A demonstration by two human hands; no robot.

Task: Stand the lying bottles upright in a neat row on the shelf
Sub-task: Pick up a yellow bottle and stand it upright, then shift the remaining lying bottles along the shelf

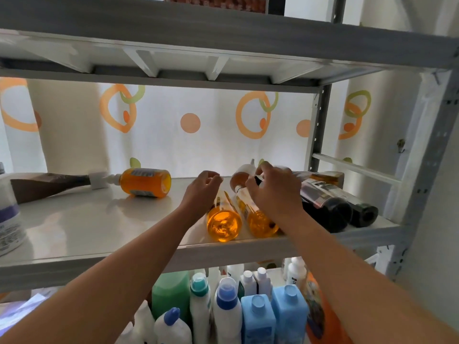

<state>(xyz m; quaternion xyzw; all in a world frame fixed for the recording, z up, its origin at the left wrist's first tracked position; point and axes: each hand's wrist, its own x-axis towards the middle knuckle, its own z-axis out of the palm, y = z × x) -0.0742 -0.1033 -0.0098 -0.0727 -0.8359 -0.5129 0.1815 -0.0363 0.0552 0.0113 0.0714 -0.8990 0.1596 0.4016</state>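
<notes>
Right hand (273, 192) pinches the cap of a lying amber bottle (260, 223); left hand (202, 188) hovers, loosely curled. Nudged, its round neighbour (223, 224) could roll off the shelf (99, 219).

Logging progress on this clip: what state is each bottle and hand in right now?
left orange bottle: lying, base outward
right orange bottle: lying, top held
pump bottle: lying
brown bottle: lying
dark bottles: lying
white bottle: upright
left hand: curled over left orange bottle, grip unclear
right hand: grips right orange bottle's top
</notes>
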